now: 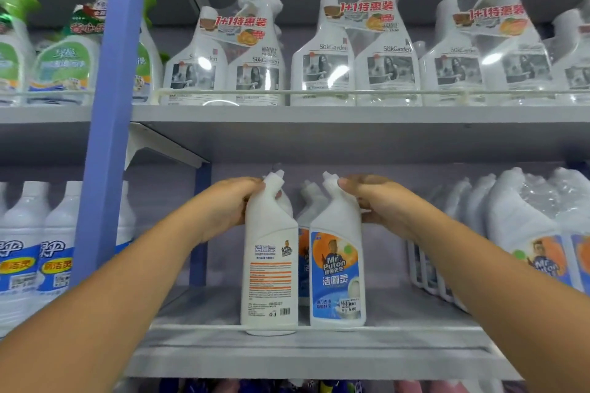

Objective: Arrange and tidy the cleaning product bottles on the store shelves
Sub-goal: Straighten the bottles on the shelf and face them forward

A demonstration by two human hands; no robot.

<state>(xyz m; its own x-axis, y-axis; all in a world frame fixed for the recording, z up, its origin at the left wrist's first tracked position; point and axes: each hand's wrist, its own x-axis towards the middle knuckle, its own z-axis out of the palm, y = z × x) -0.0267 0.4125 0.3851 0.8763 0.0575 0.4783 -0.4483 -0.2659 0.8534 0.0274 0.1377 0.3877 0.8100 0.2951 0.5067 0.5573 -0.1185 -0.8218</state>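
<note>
Lower shelf (319, 357), front edge: two white bottles upright, touching. Left hand (228, 206) grips the neck of the left bottle (271, 268), back label outward. Right hand (380, 204) grips the neck of the right bottle (337, 271), blue label outward. More bottles behind. Upper shelf (351, 115): wrapped spray twin-packs (354, 54).

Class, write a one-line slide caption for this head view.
Both hands, left and right, grip white angled-neck plastic toilet-cleaner bottles on the grey metal shelf.
</note>
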